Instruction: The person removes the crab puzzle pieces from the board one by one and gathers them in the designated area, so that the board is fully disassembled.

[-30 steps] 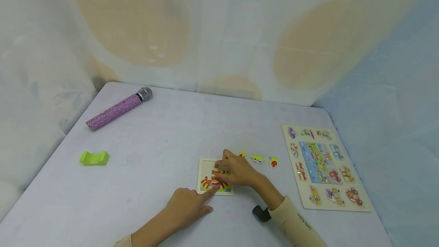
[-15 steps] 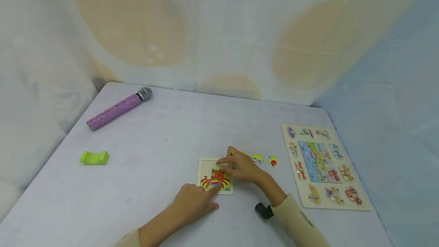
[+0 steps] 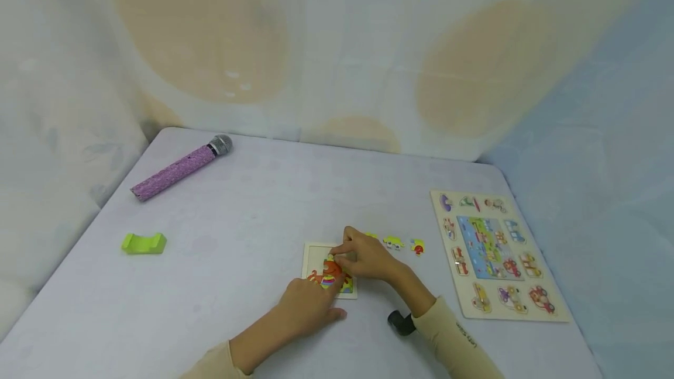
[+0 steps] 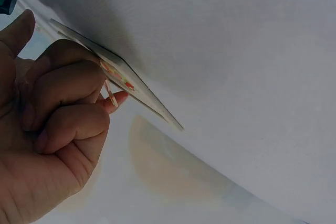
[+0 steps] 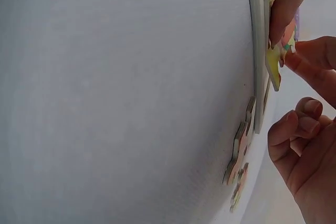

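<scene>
A small square wooden puzzle board (image 3: 312, 253) lies near the front of the table, with a red crab-like picture in its lower part. My left hand (image 3: 308, 307) reaches in from the lower left. Its index finger is extended onto the picture; in the left wrist view, other fingers of the left hand (image 4: 63, 103) are curled. My right hand (image 3: 367, 259) comes from the right and pinches a puzzle piece (image 5: 274, 66), yellow at its edge, between thumb and index finger. That piece sits tilted over the board, partly above its surface. The fingers hide part of the picture.
Loose puzzle pieces lie behind the right hand, among them a yellow-green one with eyes (image 3: 392, 243) and a red-and-yellow one (image 3: 418, 247). A large peg puzzle (image 3: 458, 303) lies right. A purple microphone (image 3: 176, 174) and a green block (image 3: 144, 244) are left.
My left hand has slid right and slightly up, its index finger moving across the picture toward the right hand. The right hand shifted slightly over the board, still pinching the puzzle piece.
</scene>
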`<state>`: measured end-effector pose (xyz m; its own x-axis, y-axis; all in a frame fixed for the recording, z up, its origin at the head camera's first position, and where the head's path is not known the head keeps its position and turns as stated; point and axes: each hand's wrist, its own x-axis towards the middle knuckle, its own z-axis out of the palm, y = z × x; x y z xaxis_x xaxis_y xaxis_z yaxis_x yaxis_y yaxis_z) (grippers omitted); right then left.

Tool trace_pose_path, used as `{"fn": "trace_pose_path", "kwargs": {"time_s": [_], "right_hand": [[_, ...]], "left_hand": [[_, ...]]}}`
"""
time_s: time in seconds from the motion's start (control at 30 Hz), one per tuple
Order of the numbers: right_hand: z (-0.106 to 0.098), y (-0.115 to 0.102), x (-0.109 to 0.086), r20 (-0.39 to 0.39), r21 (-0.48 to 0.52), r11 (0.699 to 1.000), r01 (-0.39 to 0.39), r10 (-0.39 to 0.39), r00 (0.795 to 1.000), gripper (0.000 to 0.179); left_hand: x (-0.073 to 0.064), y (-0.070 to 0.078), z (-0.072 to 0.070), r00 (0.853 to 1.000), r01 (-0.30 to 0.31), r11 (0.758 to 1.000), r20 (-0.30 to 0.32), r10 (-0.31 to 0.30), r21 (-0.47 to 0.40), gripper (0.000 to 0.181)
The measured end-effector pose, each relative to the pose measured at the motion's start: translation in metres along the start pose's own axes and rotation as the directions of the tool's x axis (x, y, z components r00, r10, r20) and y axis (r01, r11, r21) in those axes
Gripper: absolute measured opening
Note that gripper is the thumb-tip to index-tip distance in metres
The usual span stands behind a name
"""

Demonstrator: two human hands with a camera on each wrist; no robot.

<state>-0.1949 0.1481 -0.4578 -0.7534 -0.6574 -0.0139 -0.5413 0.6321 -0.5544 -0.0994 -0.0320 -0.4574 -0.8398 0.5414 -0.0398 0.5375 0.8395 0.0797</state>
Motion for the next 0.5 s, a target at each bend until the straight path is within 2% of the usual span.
{"fn": "trace_pose_path", "kwargs": {"time_s": [0.1, 0.2, 0.33, 0.5], "right_hand": [[-0.0006, -0.0015, -0.0007, 0.005, -0.02, 1.0, 0.015, -0.015, 1.0, 0.03], [-0.0004, -0.0017, -0.0009, 0.007, -0.044, 0.999, 0.026, -0.026, 1.0, 0.03], [-0.0011, -0.0016, -0.0007, -0.002, -0.048, 0.999, 0.024, -0.024, 1.0, 0.03], [-0.0024, -0.0022, -0.0005, -0.013, -0.045, 0.999, 0.025, -0.026, 1.0, 0.03]], "left_hand": [[0.0009, -0.0024, -0.0022, 1.0, -0.005, 0.999, -0.003, 0.004, -0.038, 0.062], [0.0003, -0.0029, -0.0016, 0.999, -0.017, 0.999, -0.051, 0.014, -0.044, 0.059], [-0.0003, -0.0023, 0.0005, 0.992, -0.016, 1.0, -0.124, 0.014, -0.015, 0.058], [0.0002, -0.0033, 0.0015, 0.99, 0.001, 1.0, -0.14, 0.001, 0.012, 0.062]]}}
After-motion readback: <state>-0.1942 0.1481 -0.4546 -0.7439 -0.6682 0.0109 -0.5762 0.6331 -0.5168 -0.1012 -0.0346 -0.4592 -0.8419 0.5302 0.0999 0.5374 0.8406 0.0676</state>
